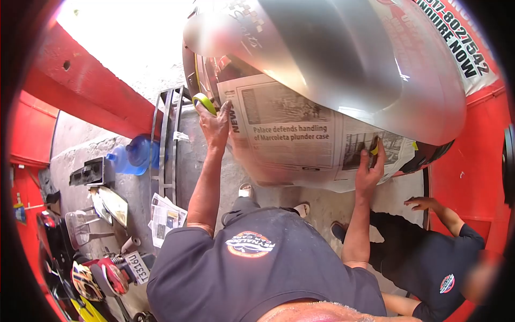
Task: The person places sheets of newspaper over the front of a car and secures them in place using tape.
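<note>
My left hand [214, 121] is closed on a roll of yellow-green tape [204, 103] at the left edge of a newspaper sheet [289, 131]. The newspaper lies over the front of a vehicle, below its raised, shiny hood [343, 48]. Near the sheet's right part, my right hand [370, 166] pinches a small piece of yellow tape [374, 150] between thumb and finger. Another bit of yellow tape [414, 145] sits at the newspaper's right edge.
A co-worker [429, 257] in a dark shirt is at the lower right. A metal frame [167, 139], blue water jugs [140, 153], loose newspapers [166, 217] and a motorcycle [112, 273] are on the left. Red beams and walls stand on both sides.
</note>
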Action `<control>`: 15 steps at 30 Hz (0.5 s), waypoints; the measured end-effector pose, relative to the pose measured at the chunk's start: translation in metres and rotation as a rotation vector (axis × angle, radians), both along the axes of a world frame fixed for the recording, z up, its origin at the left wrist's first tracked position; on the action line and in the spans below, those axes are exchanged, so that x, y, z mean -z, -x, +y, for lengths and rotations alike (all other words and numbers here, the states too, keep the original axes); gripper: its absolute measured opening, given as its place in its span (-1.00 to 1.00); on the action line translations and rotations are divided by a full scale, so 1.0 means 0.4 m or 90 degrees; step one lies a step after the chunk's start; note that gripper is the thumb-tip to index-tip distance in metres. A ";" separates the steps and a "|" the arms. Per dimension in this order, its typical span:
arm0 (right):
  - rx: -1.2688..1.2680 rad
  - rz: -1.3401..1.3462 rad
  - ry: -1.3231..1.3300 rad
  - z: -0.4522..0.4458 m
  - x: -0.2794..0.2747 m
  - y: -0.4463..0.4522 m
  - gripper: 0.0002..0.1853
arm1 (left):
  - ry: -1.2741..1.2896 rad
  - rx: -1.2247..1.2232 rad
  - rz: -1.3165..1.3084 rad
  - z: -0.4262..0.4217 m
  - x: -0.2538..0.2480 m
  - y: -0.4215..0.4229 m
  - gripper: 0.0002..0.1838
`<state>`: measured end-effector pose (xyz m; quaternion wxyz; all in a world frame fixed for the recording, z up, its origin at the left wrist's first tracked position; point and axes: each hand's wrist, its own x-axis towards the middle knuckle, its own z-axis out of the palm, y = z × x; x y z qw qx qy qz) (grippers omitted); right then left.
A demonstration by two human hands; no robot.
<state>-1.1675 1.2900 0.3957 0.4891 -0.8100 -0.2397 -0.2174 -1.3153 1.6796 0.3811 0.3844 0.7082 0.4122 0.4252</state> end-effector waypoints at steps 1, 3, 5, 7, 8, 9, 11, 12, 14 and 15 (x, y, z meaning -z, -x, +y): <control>0.020 -0.007 0.004 0.021 0.006 0.008 -0.47 | 0.003 0.010 -0.015 0.016 0.009 0.001 -0.30; 0.056 0.002 0.009 0.057 0.008 0.041 -0.45 | 0.009 0.031 -0.040 0.039 0.023 0.015 -0.38; 0.086 0.019 -0.002 0.099 -0.005 0.063 -0.43 | 0.011 0.068 -0.049 0.051 0.014 0.022 -0.42; 0.069 0.040 -0.049 0.131 0.005 0.076 -0.41 | 0.012 0.106 -0.062 0.050 -0.002 0.033 -0.50; 0.057 0.050 -0.072 0.147 0.008 0.081 -0.40 | 0.024 0.130 -0.078 0.044 -0.010 0.033 -0.49; 0.055 0.061 -0.099 0.160 0.010 0.087 -0.39 | 0.036 0.153 -0.092 0.033 -0.017 0.033 -0.47; 0.045 0.084 -0.154 0.185 0.013 0.100 -0.38 | 0.087 0.177 -0.123 0.021 -0.015 0.033 -0.44; 0.040 0.085 -0.150 0.192 0.012 0.106 -0.38 | 0.073 0.170 -0.112 0.024 -0.013 0.033 -0.43; 0.026 0.088 -0.143 0.203 0.011 0.114 -0.38 | 0.044 0.151 -0.089 0.030 -0.009 0.031 -0.42; 0.026 0.052 -0.079 0.206 0.016 0.120 -0.38 | 0.117 0.170 -0.080 0.029 -0.023 0.034 -0.35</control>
